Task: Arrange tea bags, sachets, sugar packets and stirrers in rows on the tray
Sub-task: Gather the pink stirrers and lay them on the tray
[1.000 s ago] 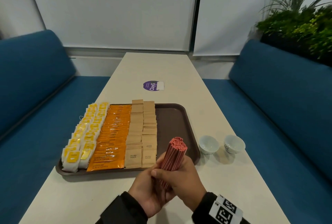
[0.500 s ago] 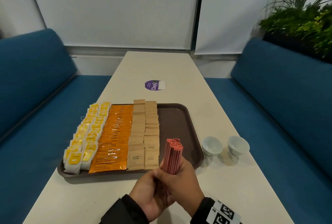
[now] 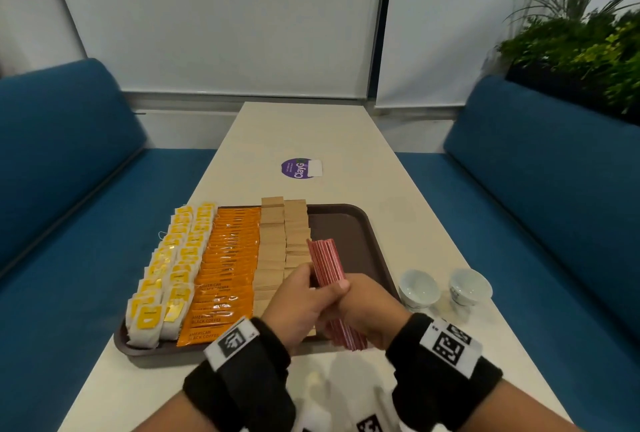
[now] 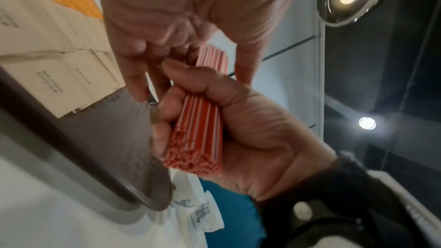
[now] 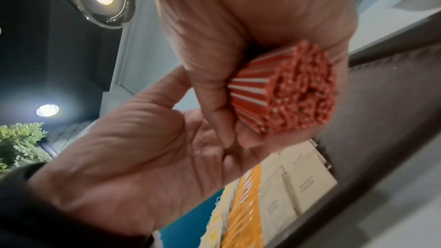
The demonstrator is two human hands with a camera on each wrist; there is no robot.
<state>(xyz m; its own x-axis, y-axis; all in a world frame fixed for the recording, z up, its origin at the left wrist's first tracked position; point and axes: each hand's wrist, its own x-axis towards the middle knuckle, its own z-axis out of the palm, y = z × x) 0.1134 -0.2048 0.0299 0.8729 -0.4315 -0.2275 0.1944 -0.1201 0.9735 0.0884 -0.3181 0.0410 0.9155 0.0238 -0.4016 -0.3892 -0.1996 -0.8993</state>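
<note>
Nearest the viewer, both forearms wear black wristbands (image 3: pixel 446 372) with printed square markers. The right hand (image 3: pixel 372 310) is wrapped around a bundle of red-and-white striped stirrers (image 3: pixel 325 263), its fingers and thumb curled about the lower half; the bundle's near end juts out below that hand over the tray's front rim, and its far end points away over the tray. The left hand (image 3: pixel 294 303) sits just left of the right, touching it, with its fingers and thumb closed on the bundle's middle. From the left wrist camera the stirrers (image 4: pixel 203 120) lie gripped in the right hand (image 4: pixel 250 135), with the left fingers (image 4: pixel 133 74) coming down onto them from above.

Under and beyond the hands lies a brown tray (image 3: pixel 349 223) on a pale table (image 3: pixel 433 223). Just left of the left hand run two rows of tan sugar packets (image 3: pixel 284 234), then a row of orange sachets (image 3: pixel 228 258), then two rows of yellow-tagged tea bags (image 3: pixel 173 269) at the tray's left edge. The strip of tray beyond the right hand is bare brown surface.

To the right of the right hand, off the tray, stand two small white cups (image 3: pixel 445 288). Farther along the table lies a round purple sticker (image 3: pixel 299 168). Blue benches (image 3: pixel 536 189) flank the table, with green plants (image 3: pixel 585 40) behind the right one.
</note>
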